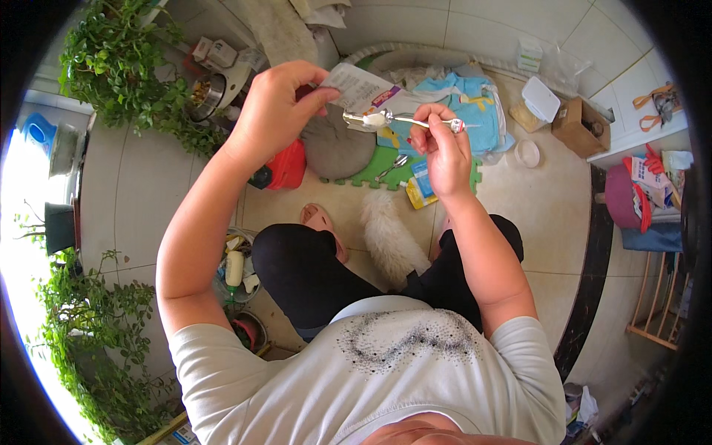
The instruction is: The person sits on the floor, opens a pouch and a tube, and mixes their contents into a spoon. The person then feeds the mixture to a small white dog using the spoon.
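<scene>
My left hand (283, 103) pinches the corner of a printed, pouch-like package (367, 92) between thumb and fingers. In my right hand (442, 147) is the handle of a metal spoon (411, 120); a pale lump lies at its bowl end, just below the package. Whether spoon and package touch, I cannot tell. Under my hands are a green foam mat (367, 177) with a second metal utensil (394, 167) on it, a blue towel (478, 122) and a yellow-and-blue pouch (421, 189). A white furry animal (389, 239) is between my legs.
A grey round cushion (339, 142) and a red container (289, 166) lie beyond my left knee. Farther right are a white-lidded food tub (537, 103), a small clear bowl (527, 153) and a cardboard box (578, 128). Leafy plants (111, 61) line the left side; a basin of bottles (236, 267) sits beside my left leg.
</scene>
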Tool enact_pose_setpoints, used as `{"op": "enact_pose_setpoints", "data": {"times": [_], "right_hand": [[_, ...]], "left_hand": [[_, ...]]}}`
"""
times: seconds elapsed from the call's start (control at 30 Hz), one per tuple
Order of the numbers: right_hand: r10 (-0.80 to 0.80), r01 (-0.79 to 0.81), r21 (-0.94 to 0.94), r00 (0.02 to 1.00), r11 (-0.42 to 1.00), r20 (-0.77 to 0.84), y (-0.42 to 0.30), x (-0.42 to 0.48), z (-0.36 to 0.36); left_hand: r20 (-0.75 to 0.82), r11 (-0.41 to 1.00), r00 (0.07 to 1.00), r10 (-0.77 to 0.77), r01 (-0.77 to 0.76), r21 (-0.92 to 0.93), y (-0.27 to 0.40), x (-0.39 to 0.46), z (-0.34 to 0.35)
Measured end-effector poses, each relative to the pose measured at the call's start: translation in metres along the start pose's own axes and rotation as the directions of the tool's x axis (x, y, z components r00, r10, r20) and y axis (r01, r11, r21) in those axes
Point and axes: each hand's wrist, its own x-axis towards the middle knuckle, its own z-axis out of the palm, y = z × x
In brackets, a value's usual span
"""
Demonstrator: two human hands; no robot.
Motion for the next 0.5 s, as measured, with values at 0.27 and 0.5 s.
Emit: {"op": "enact_pose_setpoints", "data": {"times": [0.27, 0.5], "right_hand": [[-0.002, 0.002, -0.011, 1.0, 1.0, 0.002, -0.0006, -0.0008, 0.0016], [-0.008, 0.008, -0.02, 1.0, 1.0, 0.012, -0.0011, -0.0007, 0.0007]], "left_hand": [[-0.033, 0.997, 0.998, 0.045, -0.047, -0.056, -0.0001, 0.0, 0.0011], [-0.003, 1.0, 1.0, 0.011, -0.011, -0.001, 0.0029, -0.0004, -0.0011]]}}
